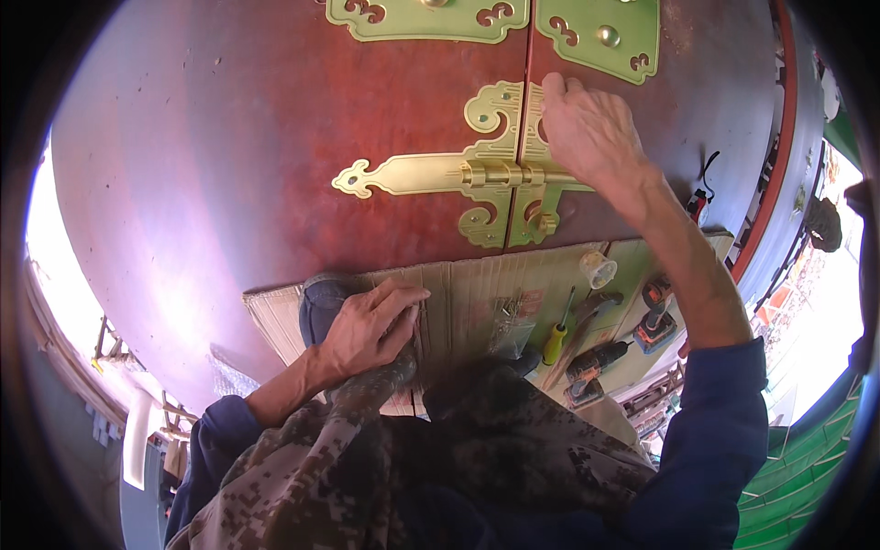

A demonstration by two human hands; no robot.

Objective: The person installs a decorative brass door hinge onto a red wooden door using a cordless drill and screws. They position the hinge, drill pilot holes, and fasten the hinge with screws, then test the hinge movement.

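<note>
A brass latch [412, 172] with scrolled ends lies across the seam of two dark red wooden panels [257, 147]. My right hand [594, 128] is at the latch's right half, its fingers bent and pressed together by the upper scroll. Whatever sits between those fingertips is hidden, and the hand covers part of the bolt. My left hand [371, 325] rests over my knee in camouflage trousers, fingers curled in; I cannot see anything held in it. Two more brass plates [431, 23] with round knobs flank the seam at the top.
A cardboard sheet [440, 286] lies on the panels near me. On it are a yellow-handled screwdriver [554, 345], a cordless drill [594, 363], a second power tool [656, 316], a translucent cup [598, 269] and a clear plastic bag [511, 330]. My dark shoe [321, 307] stands at its left.
</note>
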